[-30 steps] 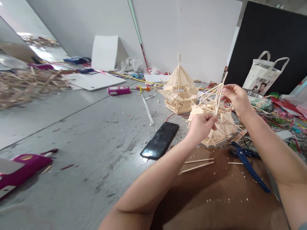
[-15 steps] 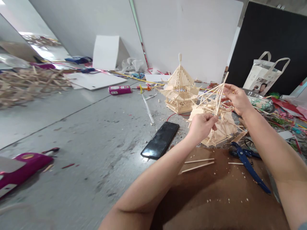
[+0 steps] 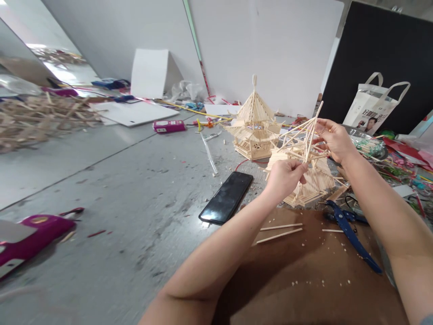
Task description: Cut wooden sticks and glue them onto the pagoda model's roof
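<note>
Between both hands I hold up an open frame of thin wooden sticks. My left hand is closed, pinching the frame's lower end. My right hand grips its upper right side with curled fingers. Under the frame lies a flat panel of glued sticks. Behind it stands a finished stick pagoda model. Two loose sticks lie on the brown board near my arms.
A black phone lies on the grey floor left of my hands. Blue pliers rest on the board's right side. A white bag, a metal bowl, a pink box, a magenta tool and a stick pile surround the area.
</note>
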Tool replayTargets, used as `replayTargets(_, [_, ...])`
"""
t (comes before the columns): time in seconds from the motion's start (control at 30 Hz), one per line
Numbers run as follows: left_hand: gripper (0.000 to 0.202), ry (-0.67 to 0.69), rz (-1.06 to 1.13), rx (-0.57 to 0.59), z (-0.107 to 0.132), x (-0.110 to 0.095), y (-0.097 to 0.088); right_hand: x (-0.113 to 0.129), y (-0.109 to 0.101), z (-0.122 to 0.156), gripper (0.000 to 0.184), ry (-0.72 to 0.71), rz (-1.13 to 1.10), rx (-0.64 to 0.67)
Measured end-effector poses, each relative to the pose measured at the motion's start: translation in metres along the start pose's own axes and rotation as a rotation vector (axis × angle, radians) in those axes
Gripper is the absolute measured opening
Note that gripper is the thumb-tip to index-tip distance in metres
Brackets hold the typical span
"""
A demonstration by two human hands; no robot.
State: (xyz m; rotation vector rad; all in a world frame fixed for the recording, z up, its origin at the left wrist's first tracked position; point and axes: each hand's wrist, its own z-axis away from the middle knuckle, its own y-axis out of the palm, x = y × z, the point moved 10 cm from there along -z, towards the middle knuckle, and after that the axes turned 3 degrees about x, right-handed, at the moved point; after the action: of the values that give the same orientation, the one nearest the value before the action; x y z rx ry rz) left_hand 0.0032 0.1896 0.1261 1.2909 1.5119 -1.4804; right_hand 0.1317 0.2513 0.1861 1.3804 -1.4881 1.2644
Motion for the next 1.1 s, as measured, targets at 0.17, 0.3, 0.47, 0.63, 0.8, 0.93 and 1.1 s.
replayTargets(0.17, [0.032,0.002,-0.009,0.005,-0.0006,0.0004,0.0004,0.0002,0.0009,-0.0003,0.038,-0.008,-0.003,0.011])
replayTargets(0.3, [0.032,0.004,-0.013,0.008,-0.0006,0.0006,0.0005,0.0003,0.0013,0.0001,0.035,-0.007,-0.004,0.014])
replayTargets(0.47, [0.032,0.008,-0.011,0.006,-0.0016,0.0015,0.0006,0.0006,0.0011,0.0006,0.034,-0.003,0.034,0.01])
replayTargets(0.63, [0.032,0.008,-0.001,0.012,-0.0023,0.002,0.0014,-0.0003,0.0005,-0.0002,0.037,0.0,0.034,0.01])
replayTargets(0.8, [0.032,0.015,0.0,0.018,-0.0033,0.0024,0.0019,-0.0013,0.0006,-0.001,0.037,0.006,0.011,0.018])
replayTargets(0.93, [0.031,0.014,-0.009,0.011,-0.0034,0.0029,0.0012,-0.0008,0.0007,-0.0015,0.035,0.004,0.014,0.02])
replayTargets(1.1, [0.032,0.011,-0.015,0.012,-0.0035,0.0039,0.0011,-0.0002,0.0017,-0.002,0.034,0.005,0.033,0.025])
